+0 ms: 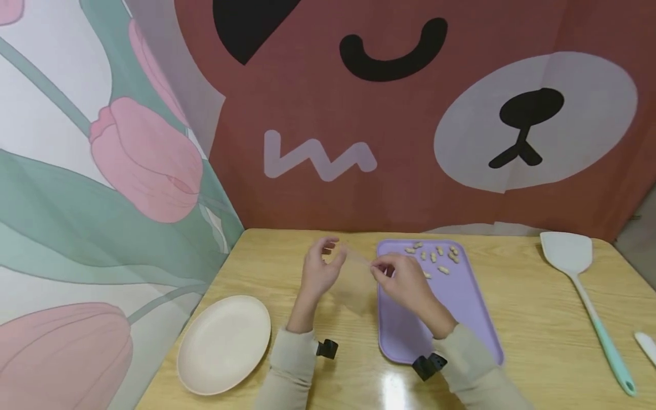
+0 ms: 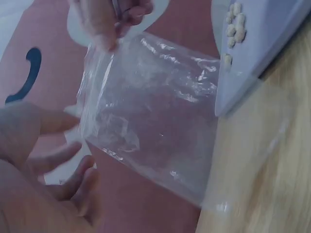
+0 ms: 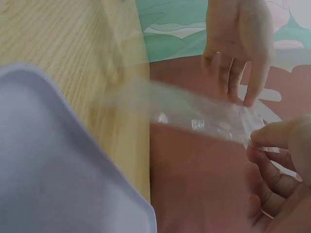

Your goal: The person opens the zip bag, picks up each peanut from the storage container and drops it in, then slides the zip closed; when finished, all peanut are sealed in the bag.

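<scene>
A clear plastic bag (image 2: pixel 160 116) hangs over the table between the two hands. My right hand (image 1: pixel 405 282) pinches one corner of the bag's edge between thumb and fingertips, as the right wrist view (image 3: pixel 282 165) also shows. At the opposite corner is my left hand (image 1: pixel 320 270), its fingers spread and loosely bent. In the left wrist view, one left fingertip (image 2: pixel 73 124) lies at the bag's edge, while the other fingers stay apart from the film. The bag looks flat and see-through, with nothing visible inside.
A purple tray (image 1: pixel 461 319) lies under and beside the right hand, with several peanuts (image 1: pixel 443 270) toward its far end. A cream plate (image 1: pixel 224 344) sits at the left. Farther right lie a spatula (image 1: pixel 566 253) and part of a white object (image 1: pixel 647 346).
</scene>
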`<state>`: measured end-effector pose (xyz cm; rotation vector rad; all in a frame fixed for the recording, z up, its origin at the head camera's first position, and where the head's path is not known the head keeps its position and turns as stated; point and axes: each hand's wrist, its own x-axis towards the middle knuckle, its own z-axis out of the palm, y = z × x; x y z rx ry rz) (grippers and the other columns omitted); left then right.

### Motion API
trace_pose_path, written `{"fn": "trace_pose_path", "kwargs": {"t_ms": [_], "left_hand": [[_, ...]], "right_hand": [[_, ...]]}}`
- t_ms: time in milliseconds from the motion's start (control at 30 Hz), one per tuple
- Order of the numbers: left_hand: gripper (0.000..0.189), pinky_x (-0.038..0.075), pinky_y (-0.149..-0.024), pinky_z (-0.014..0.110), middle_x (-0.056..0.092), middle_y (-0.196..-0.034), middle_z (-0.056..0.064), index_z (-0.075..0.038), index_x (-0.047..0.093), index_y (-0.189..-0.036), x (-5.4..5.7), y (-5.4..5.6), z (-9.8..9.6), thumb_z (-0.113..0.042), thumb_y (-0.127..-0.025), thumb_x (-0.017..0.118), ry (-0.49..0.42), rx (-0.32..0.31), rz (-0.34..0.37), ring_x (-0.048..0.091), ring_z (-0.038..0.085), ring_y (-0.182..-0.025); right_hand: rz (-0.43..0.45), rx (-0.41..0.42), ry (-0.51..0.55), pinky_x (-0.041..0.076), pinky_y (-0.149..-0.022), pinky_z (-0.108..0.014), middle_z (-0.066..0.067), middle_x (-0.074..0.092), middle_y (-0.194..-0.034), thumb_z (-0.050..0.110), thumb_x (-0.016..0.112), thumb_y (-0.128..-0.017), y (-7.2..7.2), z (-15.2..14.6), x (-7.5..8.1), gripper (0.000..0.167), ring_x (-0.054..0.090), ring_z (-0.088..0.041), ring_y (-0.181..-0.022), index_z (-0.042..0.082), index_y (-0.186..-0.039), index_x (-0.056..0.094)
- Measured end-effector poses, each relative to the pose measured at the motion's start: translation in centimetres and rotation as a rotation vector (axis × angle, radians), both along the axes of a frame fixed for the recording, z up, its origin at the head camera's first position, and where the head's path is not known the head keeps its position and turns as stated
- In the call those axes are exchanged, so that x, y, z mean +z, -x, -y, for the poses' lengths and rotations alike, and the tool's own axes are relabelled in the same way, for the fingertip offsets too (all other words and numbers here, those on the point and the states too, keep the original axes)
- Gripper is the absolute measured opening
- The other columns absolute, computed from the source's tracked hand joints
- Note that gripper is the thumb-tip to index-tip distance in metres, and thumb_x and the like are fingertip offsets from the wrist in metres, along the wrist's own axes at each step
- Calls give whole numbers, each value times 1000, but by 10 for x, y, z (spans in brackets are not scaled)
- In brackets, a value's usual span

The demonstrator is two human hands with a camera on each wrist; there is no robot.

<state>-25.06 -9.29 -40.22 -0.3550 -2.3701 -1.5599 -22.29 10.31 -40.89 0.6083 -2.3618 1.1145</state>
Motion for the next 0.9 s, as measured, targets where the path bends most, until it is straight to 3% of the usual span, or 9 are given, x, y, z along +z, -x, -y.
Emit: {"fn": "trace_pose_path", "kwargs": {"t_ms": [67, 233, 367, 500, 667, 767, 900], "left_hand": [[15, 48, -71, 33, 68, -92, 10, -2, 70, -103, 0, -2, -4, -14, -94, 66, -17, -11, 2, 61, 26, -84], [23, 46, -54, 23, 69, -74, 7, -3, 74, -96, -5, -2, -14, -21, -100, 60, -118, -195, 112, 58, 12, -61], [22, 36, -45, 20, 68, -71, 6, -4, 73, -92, -8, -3, -18, -18, -100, 58, -166, -217, 152, 48, 8, -51], [20, 39, -49, 21, 67, -75, 5, -1, 71, -92, -6, -3, -17, -10, -99, 54, -199, -232, 161, 50, 9, -56], [23, 49, -60, 27, 68, -82, 10, 2, 71, -97, -3, -4, -13, -9, -103, 52, -168, -321, 162, 58, 12, -68], [24, 49, -62, 27, 67, -83, 17, 3, 70, -100, -2, -4, -11, -10, -104, 51, -150, -379, 166, 59, 13, -69], [24, 48, -61, 23, 66, -83, 24, 4, 70, -101, -2, -4, -9, -11, -104, 51, -134, -406, 180, 60, 19, -71]], "right_hand": [[-20, -27, 6, 48, -56, -28, 3, 66, -70, 0, 73, -82, 0, 1, 2, 4, 57, -9, -61, 3, -83, 76], [-53, -23, -15, 50, -57, -31, 0, 66, -74, 1, 72, -84, -2, 5, 6, 4, 59, -11, -62, 3, -85, 76], [-63, 13, -26, 51, -60, -36, -2, 66, -77, 3, 73, -85, -6, 8, 9, 4, 63, -16, -65, 4, -87, 76], [28, 21, 5, 52, -60, -34, -1, 70, -83, 12, 74, -88, -7, 11, 10, 8, 65, -17, -71, 6, -94, 77], [196, 27, 71, 52, -62, -31, -1, 72, -87, 27, 71, -94, -1, 12, 16, 24, 65, -14, -75, 6, -103, 76], [208, 33, 68, 51, -60, -32, -2, 71, -85, 25, 69, -95, 3, 13, 17, 23, 64, -14, -72, 5, -102, 77], [189, 37, 60, 51, -59, -32, -2, 70, -81, 17, 69, -94, 6, 14, 16, 17, 63, -14, -68, 3, -98, 77]]}}
